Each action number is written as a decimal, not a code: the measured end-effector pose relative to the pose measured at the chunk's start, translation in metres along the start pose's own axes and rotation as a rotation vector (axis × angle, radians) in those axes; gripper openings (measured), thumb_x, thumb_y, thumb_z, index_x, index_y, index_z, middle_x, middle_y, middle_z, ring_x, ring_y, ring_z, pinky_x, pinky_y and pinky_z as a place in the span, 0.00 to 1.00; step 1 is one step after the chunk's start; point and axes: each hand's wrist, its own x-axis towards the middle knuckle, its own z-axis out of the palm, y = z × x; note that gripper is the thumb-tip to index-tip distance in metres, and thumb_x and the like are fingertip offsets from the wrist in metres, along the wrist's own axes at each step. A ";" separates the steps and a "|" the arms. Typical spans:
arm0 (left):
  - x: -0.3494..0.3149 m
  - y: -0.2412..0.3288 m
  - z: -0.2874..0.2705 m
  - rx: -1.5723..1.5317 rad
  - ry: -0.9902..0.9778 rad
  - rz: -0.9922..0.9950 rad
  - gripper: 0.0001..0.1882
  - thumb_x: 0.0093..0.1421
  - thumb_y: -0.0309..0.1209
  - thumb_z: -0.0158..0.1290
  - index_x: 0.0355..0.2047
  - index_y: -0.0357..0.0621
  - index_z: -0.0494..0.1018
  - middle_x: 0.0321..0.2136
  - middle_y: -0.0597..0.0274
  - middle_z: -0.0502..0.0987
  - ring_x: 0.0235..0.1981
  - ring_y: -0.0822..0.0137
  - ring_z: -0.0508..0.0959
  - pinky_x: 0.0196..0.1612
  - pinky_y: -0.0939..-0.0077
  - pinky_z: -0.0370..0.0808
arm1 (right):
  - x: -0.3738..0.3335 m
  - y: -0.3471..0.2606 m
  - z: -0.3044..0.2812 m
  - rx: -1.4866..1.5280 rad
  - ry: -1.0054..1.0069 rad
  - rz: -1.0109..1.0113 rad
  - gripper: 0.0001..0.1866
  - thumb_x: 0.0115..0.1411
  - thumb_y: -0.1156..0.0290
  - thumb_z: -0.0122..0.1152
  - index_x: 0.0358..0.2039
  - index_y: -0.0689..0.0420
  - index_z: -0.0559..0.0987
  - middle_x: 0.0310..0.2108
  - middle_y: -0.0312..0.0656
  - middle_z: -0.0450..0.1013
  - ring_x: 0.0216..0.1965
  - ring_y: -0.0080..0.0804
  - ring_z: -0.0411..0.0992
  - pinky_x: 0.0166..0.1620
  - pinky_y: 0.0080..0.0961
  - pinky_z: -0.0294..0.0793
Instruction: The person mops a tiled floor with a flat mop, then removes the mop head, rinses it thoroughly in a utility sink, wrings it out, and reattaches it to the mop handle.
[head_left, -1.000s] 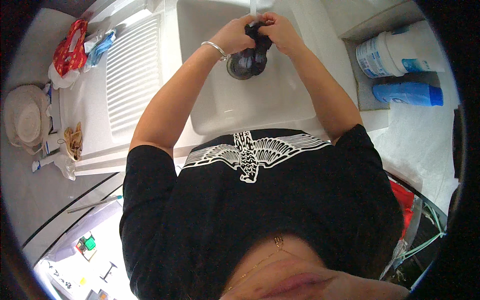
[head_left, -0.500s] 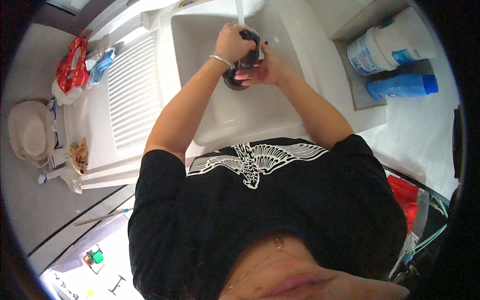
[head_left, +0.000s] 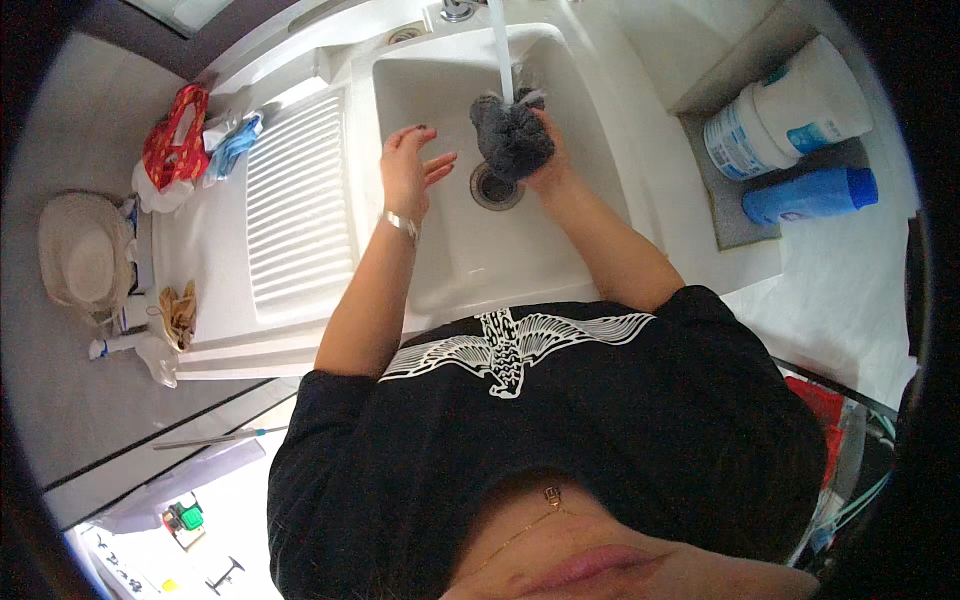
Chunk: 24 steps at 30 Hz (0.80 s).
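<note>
A dark grey, fluffy bundle (head_left: pixel 513 142), bunched like a wet cloth, is held in my right hand (head_left: pixel 553 160) over the white sink (head_left: pixel 470 250). Its exact kind does not show. My right fingers go behind and under it, partly hidden. A stream of water (head_left: pixel 502 60) falls from above onto the top of the bundle. Over the left side of the basin, my left hand (head_left: pixel 406 165) is apart from it, empty, with fingers spread. Just below the bundle shows the round drain (head_left: pixel 495 188).
Left of the basin lies a ribbed washboard surface (head_left: pixel 298 200). Beyond it are a red patterned bag (head_left: pixel 177 140), a blue cloth (head_left: pixel 234 150) and a pale basket (head_left: pixel 88 255). On the right stand white tubs (head_left: pixel 745 130) and a blue bottle (head_left: pixel 810 197).
My left hand has let go of the bundle and moved left, opening. The right hand now holds the bundle alone under the water, and the drain has come into plainer view.
</note>
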 end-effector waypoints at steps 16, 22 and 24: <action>0.104 -0.051 0.036 -0.549 -0.470 -0.156 0.24 0.54 0.44 0.47 0.44 0.37 0.67 0.40 0.53 0.72 0.40 0.59 0.73 0.47 0.65 0.68 | -0.081 0.004 0.039 -0.116 0.220 0.193 0.33 0.47 0.53 0.60 0.49 0.59 0.64 0.46 0.49 0.64 0.44 0.42 0.66 0.49 0.40 0.65; 0.141 -0.070 0.040 0.018 -0.423 0.016 0.14 0.53 0.34 0.48 0.38 0.40 0.70 0.35 0.54 0.75 0.36 0.60 0.75 0.39 0.71 0.71 | -0.060 -0.005 0.045 -1.395 0.215 0.302 0.28 0.41 0.65 0.64 0.43 0.63 0.70 0.40 0.52 0.70 0.40 0.41 0.70 0.42 0.34 0.70; 0.138 -0.079 0.050 0.330 -0.215 0.033 0.15 0.53 0.34 0.48 0.40 0.42 0.67 0.36 0.51 0.74 0.37 0.56 0.74 0.40 0.71 0.71 | -0.043 -0.003 0.043 -2.061 0.188 0.368 0.23 0.41 0.66 0.62 0.38 0.63 0.73 0.38 0.53 0.71 0.39 0.43 0.70 0.41 0.35 0.70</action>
